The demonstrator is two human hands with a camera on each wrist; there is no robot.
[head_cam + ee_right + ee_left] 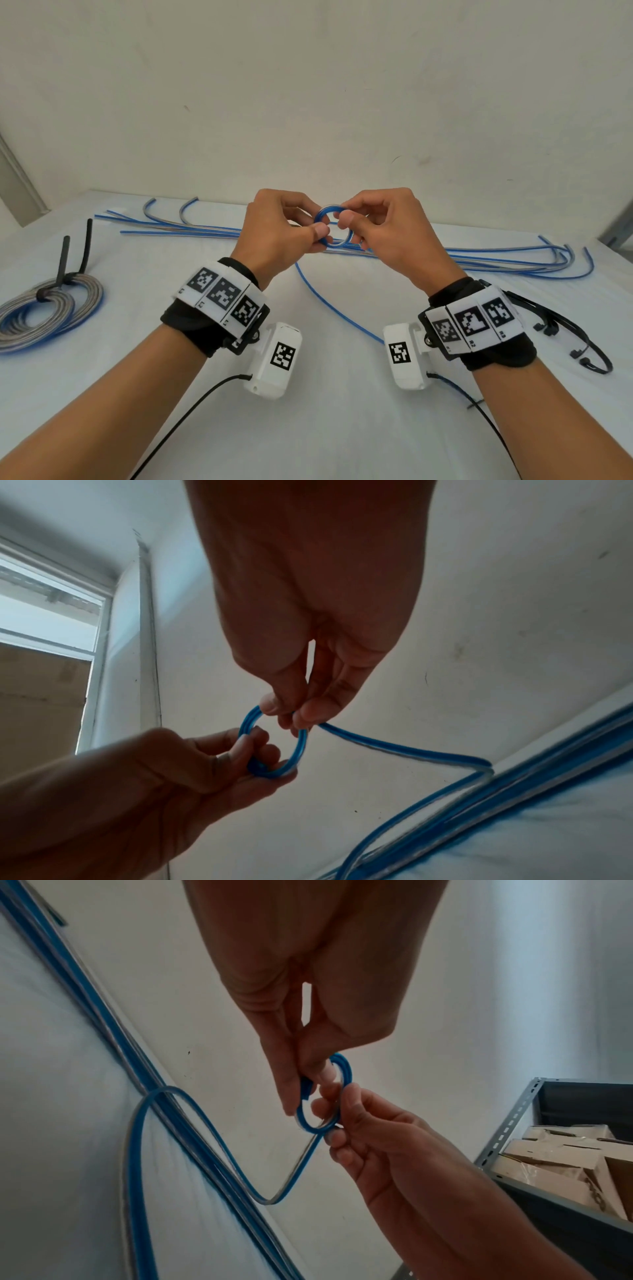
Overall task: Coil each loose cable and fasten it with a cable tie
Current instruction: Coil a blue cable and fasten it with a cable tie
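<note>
Two hands mid-coil: left hand [279, 229] and right hand [383, 226] each pinch the small blue cable [334, 226] loop in their fingers. Next, probably keep winding the trailing length, then tie

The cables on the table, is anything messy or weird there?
Nothing looks broken. The loose cables lie sprawled, still uncoiled, while two coils sit tied at the left. Both hands pinch a small ring of blue cable.

Tied coils [44, 308] left on table [325, 428]; loose cables [496, 260] behind; ties [579, 339] right.
</note>
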